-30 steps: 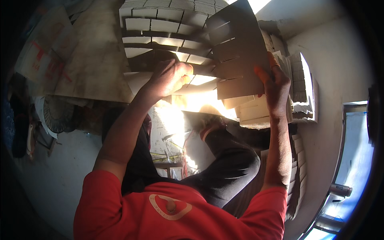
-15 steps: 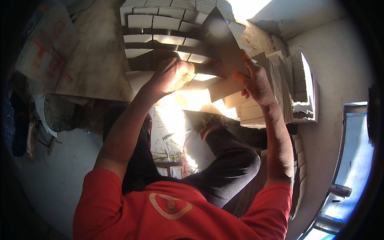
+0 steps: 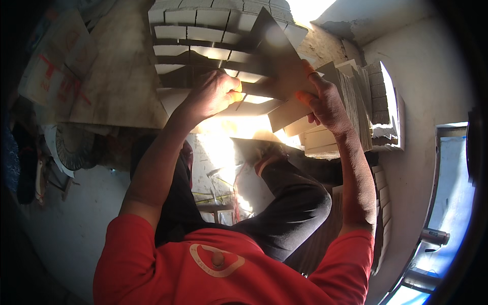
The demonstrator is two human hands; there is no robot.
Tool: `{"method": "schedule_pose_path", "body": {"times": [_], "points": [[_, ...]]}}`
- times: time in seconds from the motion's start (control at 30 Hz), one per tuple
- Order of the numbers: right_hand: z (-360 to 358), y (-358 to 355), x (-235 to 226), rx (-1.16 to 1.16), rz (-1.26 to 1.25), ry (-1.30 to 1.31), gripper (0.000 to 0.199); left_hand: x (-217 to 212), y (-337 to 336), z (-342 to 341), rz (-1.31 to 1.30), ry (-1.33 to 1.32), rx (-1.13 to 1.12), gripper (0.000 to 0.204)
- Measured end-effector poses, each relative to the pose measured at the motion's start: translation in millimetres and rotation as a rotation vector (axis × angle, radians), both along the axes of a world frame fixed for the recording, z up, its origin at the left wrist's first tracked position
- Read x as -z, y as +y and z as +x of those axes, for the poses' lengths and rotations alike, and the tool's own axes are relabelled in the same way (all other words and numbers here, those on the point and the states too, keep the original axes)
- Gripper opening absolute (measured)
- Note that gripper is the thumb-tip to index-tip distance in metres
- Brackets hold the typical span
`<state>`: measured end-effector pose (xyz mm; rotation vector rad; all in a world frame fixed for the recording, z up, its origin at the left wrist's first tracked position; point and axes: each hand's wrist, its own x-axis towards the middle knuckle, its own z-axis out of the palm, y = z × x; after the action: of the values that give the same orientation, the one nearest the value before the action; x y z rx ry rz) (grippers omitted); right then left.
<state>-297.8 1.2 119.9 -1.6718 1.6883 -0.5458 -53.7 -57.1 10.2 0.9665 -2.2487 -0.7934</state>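
Observation:
My right hand [image 3: 327,103] grips a flat grey-brown cardboard sheet [image 3: 277,56] by its right edge, thumb on the near face. The sheet stands tilted, one corner pointing up and away. My left hand [image 3: 216,94] is closed, thumb and fingers pressed together over the front rows of cardboard strips [image 3: 206,33]; what it pinches, if anything, is hidden. Orange coverings show on fingertips of both hands. The strips lie in stepped rows with dark slots between pieces, and bright sunlight washes out those nearest me.
Stacked cardboard sheets [image 3: 351,96] stand at the right beside the wall [image 3: 417,86]. On the left is a wooden board [image 3: 114,66] with a printed carton [image 3: 51,76] on it. A round ribbed object [image 3: 73,145] sits below the board. My legs are bent under the work surface.
The view has shifted slightly. Both hands keep nearly the same place and grip, and the tilted cardboard sheet has barely moved.

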Motion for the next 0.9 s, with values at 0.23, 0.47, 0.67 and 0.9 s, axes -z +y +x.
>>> {"method": "schedule_pose_path", "body": {"times": [0.23, 0.47, 0.67, 0.9], "points": [[-3.9, 14.2, 39.0, -0.012, 0.048, 0.189, 0.079, -9.0, 4.7, -4.1, 0.05, -0.003, -0.001, 0.012], [-12.2, 28.5, 67.5, -0.027, -0.439, 0.201, 0.077, -12.9, 4.7, 1.2, 0.049, -0.012, -0.049, 0.015], [-9.3, 25.8, 80.4, -0.198, -0.265, 0.317, 0.077, -26.4, -18.4, 13.6, -0.205, 0.062, -0.248, 0.019], [-6.2, 33.7, 77.1, -0.155, -0.29, 0.587, 0.062, -55.3, -34.2, 3.2, -0.172, -0.042, -0.227, 0.024]]}}
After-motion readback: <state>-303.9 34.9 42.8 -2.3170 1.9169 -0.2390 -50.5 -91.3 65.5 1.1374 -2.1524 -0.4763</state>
